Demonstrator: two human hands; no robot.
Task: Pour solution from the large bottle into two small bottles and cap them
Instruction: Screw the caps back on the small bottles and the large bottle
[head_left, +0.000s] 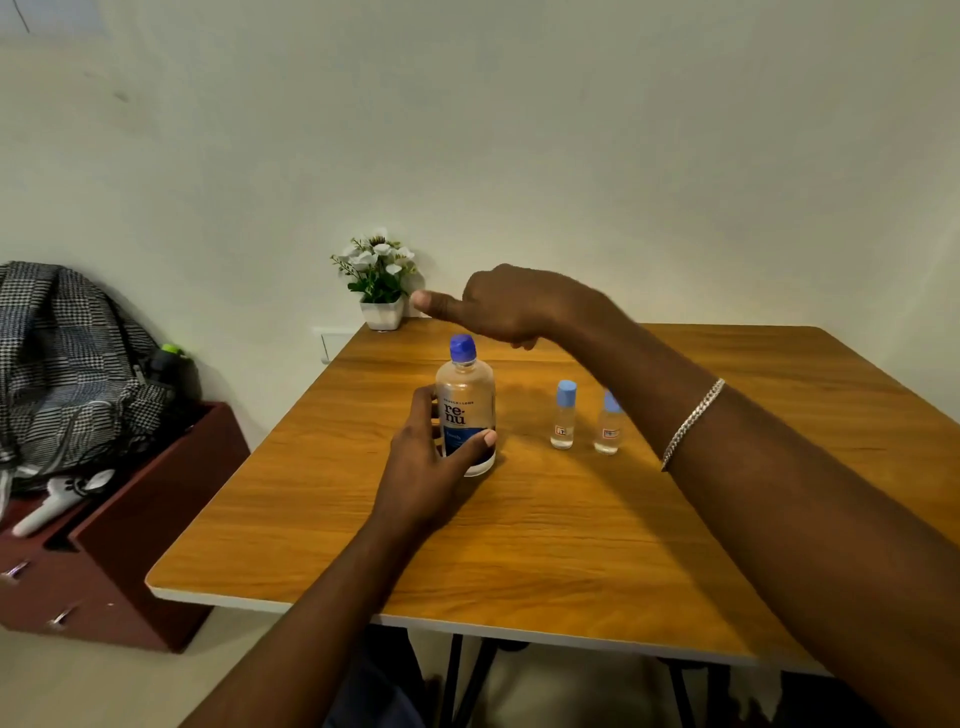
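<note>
The large clear bottle with a dark blue cap and a blue label stands upright on the wooden table. My left hand grips its lower body, thumb across the front. My right hand hovers above and just right of the cap, thumb pointing left, fingers curled downward, holding nothing. Two small clear bottles with light blue caps stand to the right: the nearer-left one in full view, the other partly behind my right forearm.
A small white pot of white flowers stands at the table's far left corner by the wall. Left of the table is a dark red drawer unit with a checked backpack and white items on it.
</note>
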